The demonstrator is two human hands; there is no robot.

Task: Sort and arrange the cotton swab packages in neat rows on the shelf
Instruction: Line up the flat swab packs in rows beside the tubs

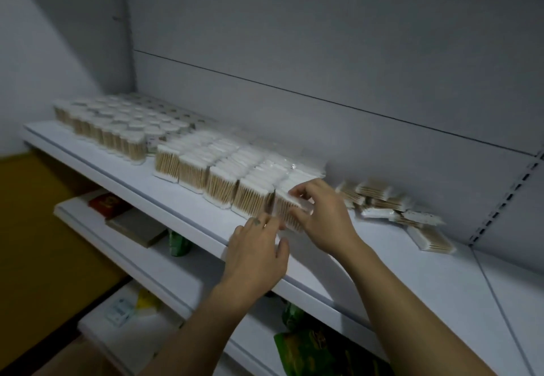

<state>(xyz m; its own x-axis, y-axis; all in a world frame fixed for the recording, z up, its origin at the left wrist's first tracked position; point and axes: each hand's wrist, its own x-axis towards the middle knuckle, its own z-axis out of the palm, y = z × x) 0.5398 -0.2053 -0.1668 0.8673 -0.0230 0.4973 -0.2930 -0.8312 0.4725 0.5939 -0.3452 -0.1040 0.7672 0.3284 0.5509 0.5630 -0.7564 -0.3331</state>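
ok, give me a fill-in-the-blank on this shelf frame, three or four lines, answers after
1. The right hand grips a swab pack at the ____ end of the neat rows.
2. The loose pile of packs lies to the ____ of those rows.
3. The round tubs stand at the ____ end of the shelf.
4. The bag on the lower shelf is ____.

Answers: right; right; left; green.

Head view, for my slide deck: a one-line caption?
Right hand grips a swab package at the front row's end, left hand touches it; loose packages lie beside.
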